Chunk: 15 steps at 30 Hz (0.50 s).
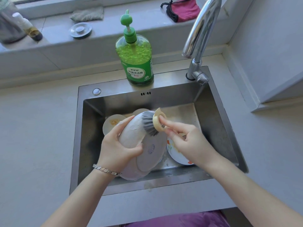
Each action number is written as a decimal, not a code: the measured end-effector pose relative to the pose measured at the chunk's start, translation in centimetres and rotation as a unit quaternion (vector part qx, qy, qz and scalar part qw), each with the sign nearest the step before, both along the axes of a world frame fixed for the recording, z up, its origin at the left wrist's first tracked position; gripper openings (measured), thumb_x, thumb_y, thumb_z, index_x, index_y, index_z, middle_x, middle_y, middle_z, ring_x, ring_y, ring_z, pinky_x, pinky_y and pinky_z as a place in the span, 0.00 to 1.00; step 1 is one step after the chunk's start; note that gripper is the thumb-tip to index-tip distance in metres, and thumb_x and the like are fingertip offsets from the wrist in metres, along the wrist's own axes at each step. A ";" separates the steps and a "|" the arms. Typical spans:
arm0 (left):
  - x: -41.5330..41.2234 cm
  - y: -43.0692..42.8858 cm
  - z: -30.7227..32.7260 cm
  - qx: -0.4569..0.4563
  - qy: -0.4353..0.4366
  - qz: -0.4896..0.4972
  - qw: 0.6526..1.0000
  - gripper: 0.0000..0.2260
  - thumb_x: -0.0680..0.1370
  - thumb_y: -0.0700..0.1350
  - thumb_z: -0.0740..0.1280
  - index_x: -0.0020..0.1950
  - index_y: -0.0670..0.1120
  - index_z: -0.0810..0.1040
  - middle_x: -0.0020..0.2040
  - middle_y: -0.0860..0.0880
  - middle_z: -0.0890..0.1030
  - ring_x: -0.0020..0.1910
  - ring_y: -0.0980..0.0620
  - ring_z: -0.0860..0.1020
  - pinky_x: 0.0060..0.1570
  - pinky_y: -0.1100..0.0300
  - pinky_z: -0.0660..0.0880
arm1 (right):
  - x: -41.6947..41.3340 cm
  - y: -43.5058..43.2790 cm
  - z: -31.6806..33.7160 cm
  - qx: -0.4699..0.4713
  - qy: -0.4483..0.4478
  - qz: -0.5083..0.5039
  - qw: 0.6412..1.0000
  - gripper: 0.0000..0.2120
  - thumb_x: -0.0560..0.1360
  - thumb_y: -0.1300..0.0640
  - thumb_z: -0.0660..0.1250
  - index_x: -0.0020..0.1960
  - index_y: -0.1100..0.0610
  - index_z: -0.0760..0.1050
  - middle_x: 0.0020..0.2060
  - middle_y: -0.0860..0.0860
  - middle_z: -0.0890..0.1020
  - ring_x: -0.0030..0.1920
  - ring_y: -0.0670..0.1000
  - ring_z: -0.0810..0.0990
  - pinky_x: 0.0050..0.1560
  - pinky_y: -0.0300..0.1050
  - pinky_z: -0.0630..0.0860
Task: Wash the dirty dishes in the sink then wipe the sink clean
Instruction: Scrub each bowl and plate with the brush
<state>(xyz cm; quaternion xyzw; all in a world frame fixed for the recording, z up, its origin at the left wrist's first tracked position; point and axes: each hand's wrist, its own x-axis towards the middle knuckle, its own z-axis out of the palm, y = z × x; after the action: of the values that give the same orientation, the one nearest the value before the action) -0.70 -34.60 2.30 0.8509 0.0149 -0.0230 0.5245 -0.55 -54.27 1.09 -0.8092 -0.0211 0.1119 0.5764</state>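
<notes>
l hand [114, 149] grips the upturned plate [147, 153] by its left rim, tilted over the sink [213, 112], long axis near-to-far. r hand [185, 140] pinches the brush [150, 123], bristles on the plate's far end. more dirty plates [111, 123] lie underneath.

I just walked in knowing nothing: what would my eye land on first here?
The bright green soap bottle standing on the sink's back edge grabs attention first, left of the curved chrome tap. Below it, over the steel sink, the left hand holds a pale plate tilted, underside up, while the right hand holds a grey-bristled brush against it. A smeared plate lies in the basin behind.
</notes>
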 end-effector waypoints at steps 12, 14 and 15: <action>0.3 0.1 -0.1 -0.027 0.008 0.031 0.999 0.29 0.58 0.42 0.75 0.55 0.62 0.76 0.51 0.63 0.79 0.50 0.68 0.77 0.46 0.77 0.72 | 2.5 -1.9 -1.4 0.009 0.107 -0.084 0.991 0.16 0.79 0.61 0.59 0.66 0.52 0.72 0.19 0.40 0.66 0.21 0.41 0.62 0.25 0.26 0.60; 0.6 0.4 -0.2 -0.062 0.019 0.076 0.995 0.28 0.57 0.43 0.75 0.53 0.63 0.77 0.50 0.62 0.81 0.49 0.66 0.78 0.45 0.74 0.74 | 1.8 -2.2 -2.7 0.038 0.176 -0.105 0.978 0.16 0.80 0.60 0.58 0.67 0.51 0.71 0.23 0.41 0.65 0.19 0.40 0.60 0.20 0.28 0.57; 0.9 0.6 -0.3 -0.081 0.024 0.104 0.991 0.27 0.57 0.43 0.75 0.51 0.64 0.78 0.49 0.63 0.81 0.48 0.65 0.79 0.44 0.72 0.76 | 1.2 -2.2 -3.3 0.050 0.207 -0.111 0.971 0.16 0.80 0.59 0.58 0.67 0.49 0.70 0.25 0.44 0.64 0.20 0.40 0.58 0.19 0.30 0.56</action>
<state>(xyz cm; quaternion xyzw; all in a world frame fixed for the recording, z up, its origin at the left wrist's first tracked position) 0.15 -34.05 2.00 0.7988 0.1136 0.0100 0.5906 0.63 -56.42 -2.26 -0.7360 0.1830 0.2115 0.6164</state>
